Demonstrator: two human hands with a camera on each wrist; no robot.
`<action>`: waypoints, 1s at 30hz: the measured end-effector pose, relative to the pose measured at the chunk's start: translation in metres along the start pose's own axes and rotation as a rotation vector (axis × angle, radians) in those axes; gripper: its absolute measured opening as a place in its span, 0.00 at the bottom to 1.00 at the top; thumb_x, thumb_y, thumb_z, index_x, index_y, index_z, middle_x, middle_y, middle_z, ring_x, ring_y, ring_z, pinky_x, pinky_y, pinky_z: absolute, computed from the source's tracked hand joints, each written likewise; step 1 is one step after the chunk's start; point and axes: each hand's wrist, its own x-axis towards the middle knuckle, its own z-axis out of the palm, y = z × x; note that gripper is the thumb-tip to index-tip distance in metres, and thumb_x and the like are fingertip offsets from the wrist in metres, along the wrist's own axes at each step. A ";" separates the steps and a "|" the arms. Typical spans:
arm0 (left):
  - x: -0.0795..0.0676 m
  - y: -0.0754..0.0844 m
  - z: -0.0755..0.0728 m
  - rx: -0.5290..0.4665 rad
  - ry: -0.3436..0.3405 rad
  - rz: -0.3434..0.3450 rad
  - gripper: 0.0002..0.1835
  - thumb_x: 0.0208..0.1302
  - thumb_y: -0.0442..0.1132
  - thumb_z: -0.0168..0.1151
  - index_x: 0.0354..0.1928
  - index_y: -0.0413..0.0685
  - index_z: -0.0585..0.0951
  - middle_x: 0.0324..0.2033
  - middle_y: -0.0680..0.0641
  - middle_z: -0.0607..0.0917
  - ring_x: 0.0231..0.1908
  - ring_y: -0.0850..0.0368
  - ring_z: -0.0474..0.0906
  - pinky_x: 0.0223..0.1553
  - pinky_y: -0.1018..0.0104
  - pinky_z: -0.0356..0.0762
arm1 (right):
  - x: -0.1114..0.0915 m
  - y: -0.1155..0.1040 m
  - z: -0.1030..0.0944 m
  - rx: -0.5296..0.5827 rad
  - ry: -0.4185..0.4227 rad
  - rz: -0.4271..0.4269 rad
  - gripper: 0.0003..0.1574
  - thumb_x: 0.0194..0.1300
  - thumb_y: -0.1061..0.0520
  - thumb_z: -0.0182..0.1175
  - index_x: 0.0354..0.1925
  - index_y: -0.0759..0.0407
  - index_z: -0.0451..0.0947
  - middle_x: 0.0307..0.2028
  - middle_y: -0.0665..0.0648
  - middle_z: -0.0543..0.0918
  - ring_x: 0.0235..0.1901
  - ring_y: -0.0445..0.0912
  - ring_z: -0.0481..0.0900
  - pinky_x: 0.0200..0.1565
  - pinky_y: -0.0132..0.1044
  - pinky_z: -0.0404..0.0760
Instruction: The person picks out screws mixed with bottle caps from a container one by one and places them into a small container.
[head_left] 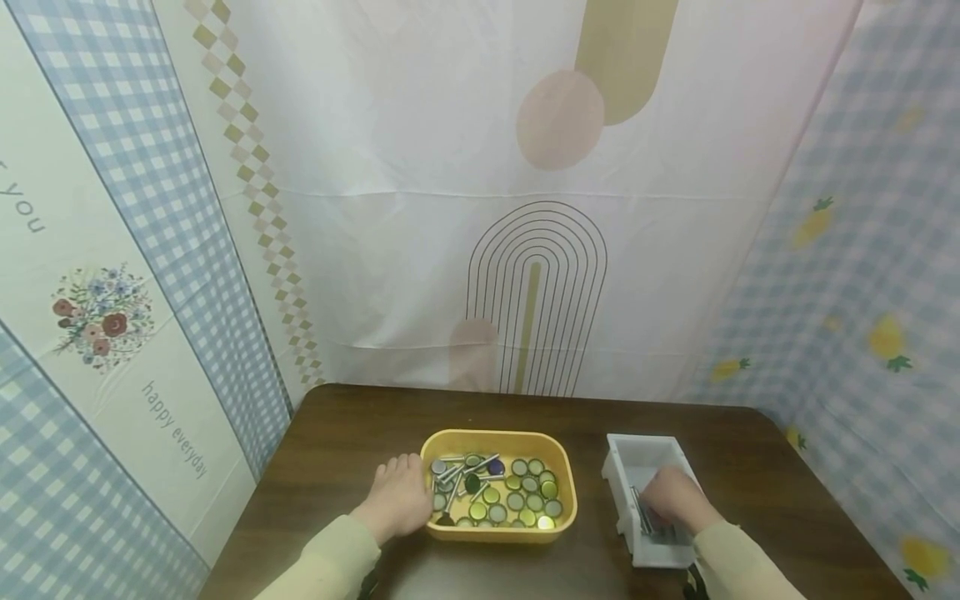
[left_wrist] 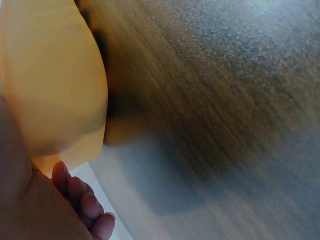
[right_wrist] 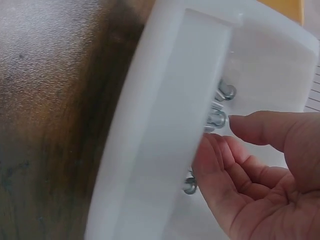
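Note:
My left hand (head_left: 399, 495) rests against the left side of a yellow plastic bin (head_left: 497, 537). In the left wrist view its fingers (left_wrist: 90, 205) lie loosely bent by the end of the bin. Bottle caps (head_left: 515, 501) and silver metal pins (head_left: 452, 475) are mixed in that bin. My right hand (head_left: 672, 496) reaches down into a white plastic bin (head_left: 663, 557) holding more such pins. Its thumb is at the round end of a metal pin (right_wrist: 216, 120), with the fingers bent below. Whether they pinch it is hidden by the bin's wall.
The bins stand a short way apart on a dark wooden table (head_left: 360, 417). Behind it hangs a white patterned cloth (head_left: 390, 275); checked cloths cover both sides. Another metal pin (right_wrist: 190, 185) lies beside the right fingers, close to the white wall.

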 end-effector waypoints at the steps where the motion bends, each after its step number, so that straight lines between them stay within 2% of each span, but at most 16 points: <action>1: 0.000 0.000 0.000 -0.002 0.003 0.002 0.18 0.58 0.44 0.57 0.42 0.36 0.70 0.31 0.45 0.67 0.36 0.48 0.64 0.43 0.49 0.62 | -0.001 -0.001 -0.001 0.015 0.009 -0.001 0.17 0.52 0.63 0.52 0.11 0.56 0.66 0.10 0.50 0.69 0.12 0.43 0.66 0.19 0.35 0.66; 7: 0.000 0.000 0.000 -0.004 0.002 -0.001 0.18 0.58 0.45 0.57 0.42 0.36 0.70 0.31 0.45 0.67 0.36 0.48 0.64 0.44 0.48 0.62 | -0.002 -0.003 -0.015 0.105 0.058 -0.038 0.13 0.58 0.61 0.56 0.18 0.61 0.72 0.16 0.55 0.74 0.18 0.47 0.72 0.23 0.40 0.71; 14: 0.002 0.001 0.000 -0.009 -0.013 -0.008 0.18 0.59 0.45 0.58 0.43 0.36 0.70 0.32 0.45 0.67 0.36 0.48 0.64 0.43 0.48 0.62 | -0.006 -0.016 -0.032 0.205 0.087 -0.044 0.10 0.61 0.58 0.59 0.30 0.66 0.78 0.23 0.57 0.79 0.25 0.47 0.77 0.28 0.41 0.75; 20: 0.001 0.002 -0.001 -0.005 -0.011 -0.007 0.19 0.59 0.45 0.58 0.43 0.35 0.70 0.32 0.45 0.67 0.36 0.48 0.64 0.43 0.48 0.62 | -0.010 -0.032 -0.041 0.348 0.094 -0.066 0.22 0.66 0.53 0.59 0.46 0.72 0.77 0.40 0.63 0.82 0.36 0.52 0.83 0.38 0.47 0.81; 24: 0.001 0.001 0.000 -0.002 -0.004 -0.007 0.19 0.59 0.45 0.58 0.43 0.35 0.70 0.32 0.45 0.68 0.36 0.48 0.64 0.43 0.48 0.62 | -0.011 -0.046 -0.040 0.415 0.107 -0.081 0.24 0.66 0.51 0.60 0.47 0.72 0.76 0.43 0.66 0.81 0.39 0.56 0.83 0.39 0.46 0.82; 30: 0.001 -0.001 0.001 -0.003 -0.002 -0.001 0.19 0.58 0.45 0.58 0.43 0.36 0.70 0.32 0.45 0.68 0.36 0.49 0.64 0.43 0.49 0.62 | -0.014 -0.067 -0.034 0.478 0.116 -0.102 0.30 0.63 0.46 0.64 0.47 0.73 0.78 0.43 0.66 0.82 0.40 0.57 0.84 0.40 0.45 0.82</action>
